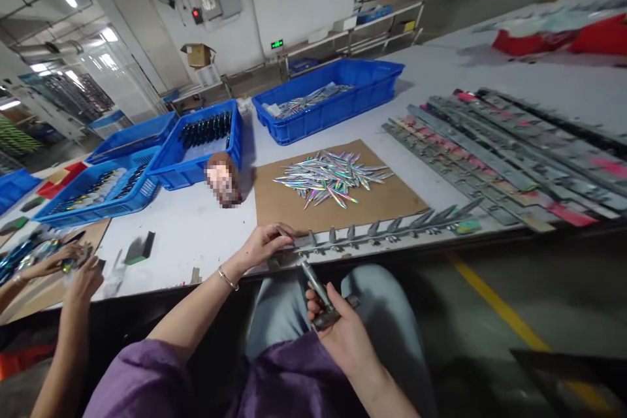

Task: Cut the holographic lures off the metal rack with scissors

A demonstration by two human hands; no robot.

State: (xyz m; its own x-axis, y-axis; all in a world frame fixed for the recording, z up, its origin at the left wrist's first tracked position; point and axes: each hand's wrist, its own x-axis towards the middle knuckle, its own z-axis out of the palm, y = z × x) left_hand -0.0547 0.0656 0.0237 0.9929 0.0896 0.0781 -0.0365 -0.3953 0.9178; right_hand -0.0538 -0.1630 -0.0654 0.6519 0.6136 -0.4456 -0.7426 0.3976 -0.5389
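Observation:
My left hand (264, 243) rests at the table's front edge, fingers pinched on the left end of a long grey metal rack (386, 230) with a row of pointed clips. My right hand (337, 330) is over my lap, closed around a grey metal tool (317, 290) that points up toward the rack. A pile of shiny holographic lure-shaped pieces (333, 179) lies on a brown cardboard sheet (392, 199) just beyond the rack.
Blue crates (372, 88) stand at the back, one with shiny pieces, others with dark parts (206, 129). Several long grey racks (499, 150) lie at right. A co-worker's hands (73, 268) work at left. A yellow floor line (499, 313) runs below the table.

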